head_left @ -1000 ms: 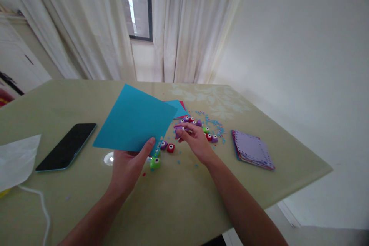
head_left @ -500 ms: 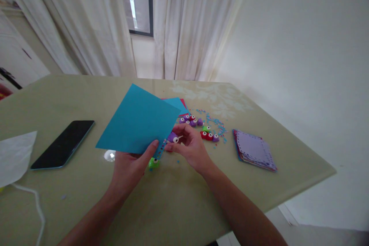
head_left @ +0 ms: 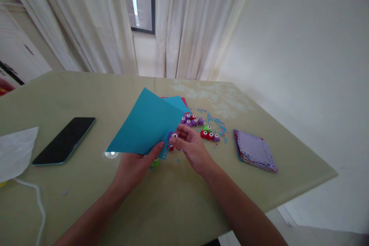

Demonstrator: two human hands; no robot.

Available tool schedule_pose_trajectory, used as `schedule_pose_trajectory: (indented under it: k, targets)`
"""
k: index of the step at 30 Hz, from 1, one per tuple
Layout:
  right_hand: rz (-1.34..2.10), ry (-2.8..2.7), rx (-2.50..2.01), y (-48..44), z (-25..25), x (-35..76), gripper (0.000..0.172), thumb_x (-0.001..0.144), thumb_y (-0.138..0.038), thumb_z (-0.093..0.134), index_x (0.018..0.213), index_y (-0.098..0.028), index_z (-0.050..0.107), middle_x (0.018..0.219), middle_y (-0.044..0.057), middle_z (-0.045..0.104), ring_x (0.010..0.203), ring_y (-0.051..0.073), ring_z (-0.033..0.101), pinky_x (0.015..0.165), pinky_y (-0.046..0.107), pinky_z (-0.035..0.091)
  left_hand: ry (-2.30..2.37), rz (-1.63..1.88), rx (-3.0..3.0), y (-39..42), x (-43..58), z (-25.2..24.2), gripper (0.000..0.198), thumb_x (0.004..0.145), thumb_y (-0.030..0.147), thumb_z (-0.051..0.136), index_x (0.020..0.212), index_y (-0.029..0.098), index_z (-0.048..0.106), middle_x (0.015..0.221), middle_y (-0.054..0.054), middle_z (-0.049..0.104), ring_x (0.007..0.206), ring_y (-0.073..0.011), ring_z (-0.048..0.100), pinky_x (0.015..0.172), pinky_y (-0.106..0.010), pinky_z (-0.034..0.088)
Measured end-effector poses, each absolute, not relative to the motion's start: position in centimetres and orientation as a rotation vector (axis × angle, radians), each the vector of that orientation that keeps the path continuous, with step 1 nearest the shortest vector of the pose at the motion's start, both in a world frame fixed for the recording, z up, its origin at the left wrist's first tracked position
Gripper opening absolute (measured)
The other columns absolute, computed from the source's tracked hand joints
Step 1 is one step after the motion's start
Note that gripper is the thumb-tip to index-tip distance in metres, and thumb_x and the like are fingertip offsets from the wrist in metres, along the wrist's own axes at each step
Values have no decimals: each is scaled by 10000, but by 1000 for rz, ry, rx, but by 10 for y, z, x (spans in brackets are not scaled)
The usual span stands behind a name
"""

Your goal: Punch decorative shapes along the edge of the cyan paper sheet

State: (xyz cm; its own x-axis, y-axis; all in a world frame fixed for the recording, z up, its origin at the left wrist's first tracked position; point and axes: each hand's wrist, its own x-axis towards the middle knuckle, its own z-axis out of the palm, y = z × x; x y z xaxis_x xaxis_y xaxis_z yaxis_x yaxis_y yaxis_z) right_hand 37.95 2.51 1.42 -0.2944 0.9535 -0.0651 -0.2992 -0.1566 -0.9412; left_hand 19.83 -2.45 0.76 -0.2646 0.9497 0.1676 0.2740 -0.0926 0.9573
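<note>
In the head view, holds a blue sheet (head_left: 144, 123) in the left hand (head_left: 134, 167), with the thumb pressed on top near the lower right corner and the other fingers tucked underneath; cannot tell the exact lie of those hidden fingers. Tilts the sheet above the table (head_left: 178, 207), with small holes dotting the right edge beside the thumb. Pinches a small purple eyed piece (head_left: 171, 135) between the thumb and bent fingers of the right hand (head_left: 193, 149), right at that same edge; cannot tell the exact fit between piece and paper. Shows a red eyed piece (head_left: 172, 148) just below and a green eyed piece (head_left: 156, 162) by the sheet's corner, both partly hidden. Beyond the hands, shows overlapped blue and red sheets (head_left: 175, 101), a purple and red huddle (head_left: 192, 120) of eyed pieces beside them, and a short row (head_left: 210, 136) near the right fingers. Farther right, shows scattered confetti (head_left: 221, 125) and a lilac-topped stack (head_left: 255, 149); to the left, a black device (head_left: 65, 140), white paper (head_left: 17, 152) and a white cable (head_left: 42, 203).
</note>
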Motion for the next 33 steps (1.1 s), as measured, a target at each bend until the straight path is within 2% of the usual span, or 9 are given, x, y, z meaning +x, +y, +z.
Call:
schedule_pose_trajectory:
  k: [2, 4, 11, 15, 18, 21, 29, 33]
  targets:
    - [1708, -1082, -852, 25, 15, 380, 466, 693, -506, 999, 973, -223, 757, 884, 14, 727, 734, 150, 611, 689, 290, 519, 1578, 1396, 1352, -25, 198, 8, 295, 810, 520, 837, 968, 272, 824, 826, -59, 829, 1050, -378, 803, 906, -517, 680]
    - [1763, -1075, -816, 25, 14, 380, 416, 735, -509, 978, 950, -211, 784, 889, 16, 738, 739, 141, 606, 717, 288, 515, 1600, 1391, 1353, -25, 197, 7, 331, 806, 535, 842, 997, 265, 826, 858, -64, 837, 1071, -382, 798, 920, -525, 676]
    - [1855, -990, -845, 24, 11, 378, 443, 695, -519, 1006, 879, -204, 754, 802, -22, 674, 705, 129, 566, 748, 295, 503, 1593, 1384, 1358, -23, 198, 6, 370, 818, 530, 826, 1067, 257, 812, 926, -82, 854, 1033, -369, 810, 871, -509, 689]
    - [1849, -1011, -877, 25, 9, 377, 471, 676, -540, 1012, 814, -207, 708, 707, -49, 586, 643, 118, 488, 672, 284, 454, 1536, 1359, 1367, -21, 198, 4, 378, 838, 538, 811, 1087, 253, 804, 911, -74, 855, 1051, -366, 813, 955, -532, 669]
    - [1825, -1027, -884, 25, 6, 376, 495, 642, -529, 1032, 806, -205, 696, 731, -43, 597, 666, 121, 508, 667, 280, 450, 1494, 1349, 1380, -20, 197, 1, 411, 839, 555, 801, 1119, 254, 803, 1079, -87, 863, 1129, -357, 799, 1073, -540, 617]
    - [1803, -1056, -894, 25, 4, 375, 508, 641, -552, 1027, 788, -206, 685, 719, -46, 586, 653, 119, 505, 657, 282, 452, 1477, 1355, 1391, -19, 197, -1, 406, 840, 553, 797, 1123, 261, 808, 1119, -88, 859, 1183, -352, 784, 1124, -534, 588]
    - [1800, -1095, -939, 25, 4, 376, 513, 645, -592, 1007, 780, -208, 696, 712, -38, 603, 646, 122, 500, 644, 281, 403, 1465, 1366, 1385, -19, 200, 3, 402, 819, 550, 813, 1083, 247, 815, 1176, -106, 851, 1166, -356, 791, 1089, -525, 614]
    - [1797, -1132, -951, 25, 4, 376, 499, 640, -608, 1000, 813, -230, 725, 767, -14, 661, 687, 150, 546, 682, 299, 439, 1475, 1349, 1407, -20, 199, 2, 397, 822, 547, 810, 1078, 244, 817, 1176, -110, 850, 1155, -360, 794, 1075, -528, 619]
